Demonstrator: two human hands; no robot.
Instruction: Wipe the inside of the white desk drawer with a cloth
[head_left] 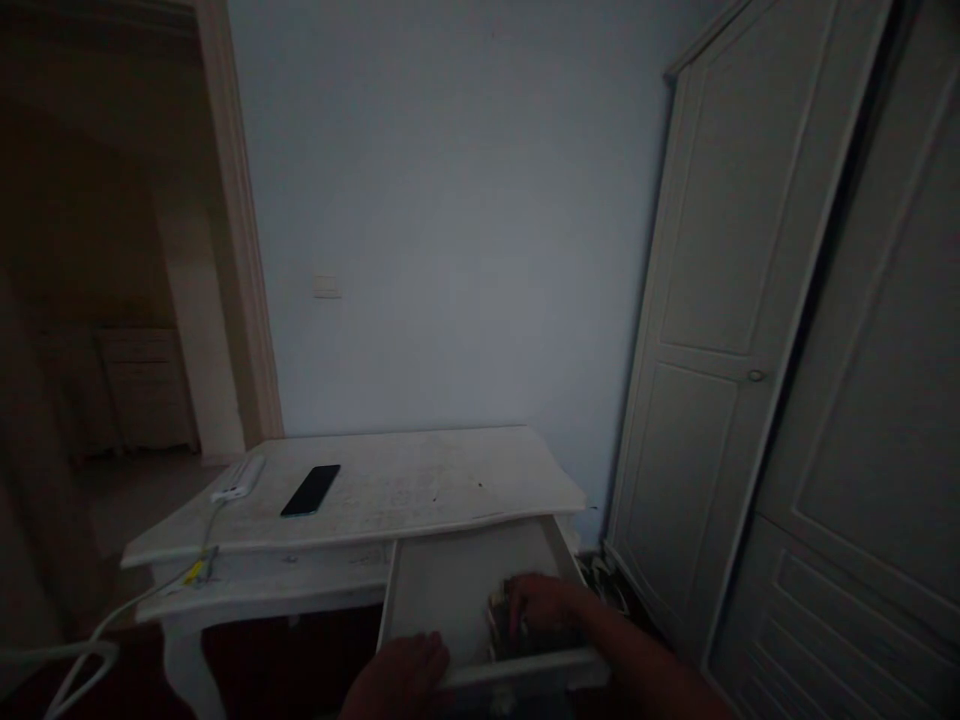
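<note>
A white drawer (450, 590) is pulled out from a white table (420, 475). My left hand (401, 672) is at the front left corner of the drawer, its fingers bent over the edge. Inside the drawer, on the right, my right hand (541, 603) is closed at a dark item with pale edges (498, 628). Dim light and the hand hide what kind of item this is. It lies against the drawer's front right part, and its far side is covered by my forearm.
On the tabletop lie a black phone (311, 490) and, at the left, a white power strip (240, 478) with a cable (135, 602) hanging off the edge. A white wardrobe (705, 300) stands at the right. A doorway (112, 250) opens at the left.
</note>
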